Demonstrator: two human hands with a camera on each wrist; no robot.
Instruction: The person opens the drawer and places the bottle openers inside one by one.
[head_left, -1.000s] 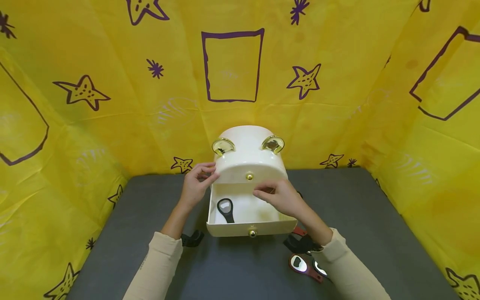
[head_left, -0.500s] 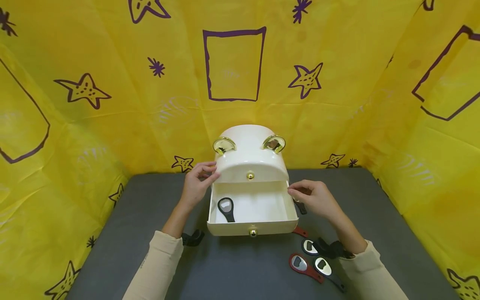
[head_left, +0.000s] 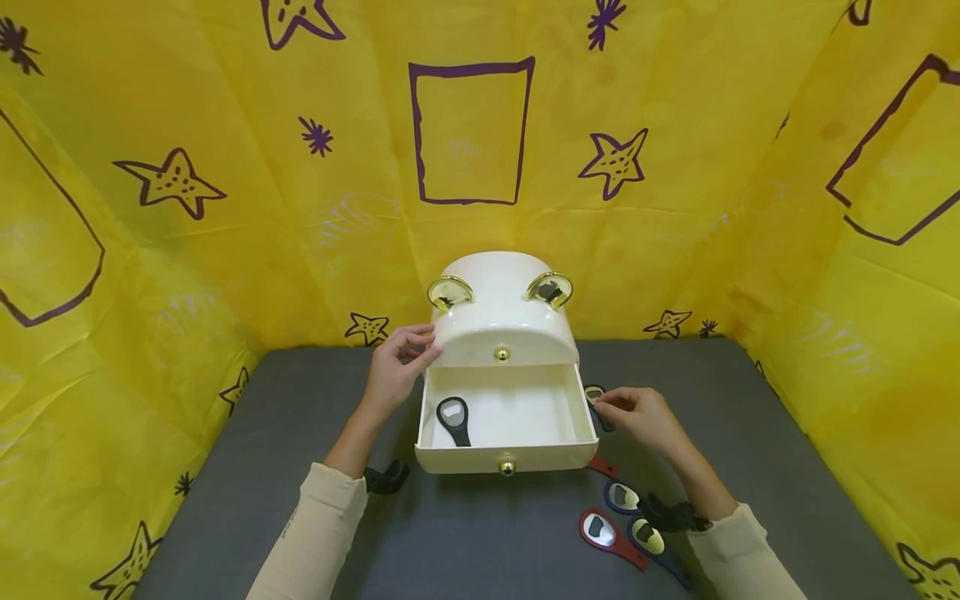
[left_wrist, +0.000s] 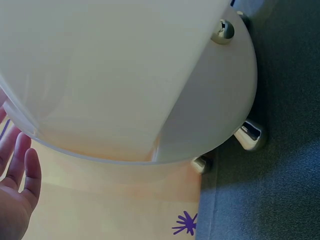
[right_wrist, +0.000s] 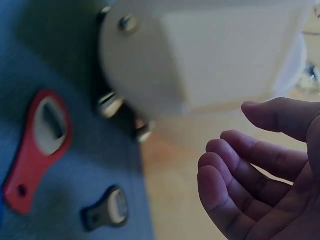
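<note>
A white box (head_left: 498,296) with gold ears and knobs stands in the head view, its lower drawer (head_left: 465,461) pulled out. A black bottle opener (head_left: 454,419) lies in the drawer's left part. My left hand (head_left: 396,367) rests at the box's upper left side, with loose fingers at the edge in the left wrist view. My right hand (head_left: 645,419) hovers right of the drawer, beside another black bottle opener (right_wrist: 107,210) lying on the table. Its fingers are slightly bent, thumb apart, and nothing lies between them in the right wrist view.
Right of the drawer's front lie a red bottle opener (head_left: 611,537) and two dark blue ones, one upper (head_left: 622,497) and one lower (head_left: 648,537). Another red bottle opener (right_wrist: 47,130) lies partly under the drawer's right corner. Yellow patterned cloth (head_left: 300,250) encloses the grey table (head_left: 480,542).
My right hand has moved from over the drawer out to the right, then down toward the black bottle opener on the table. The left hand stays at the box's side.
</note>
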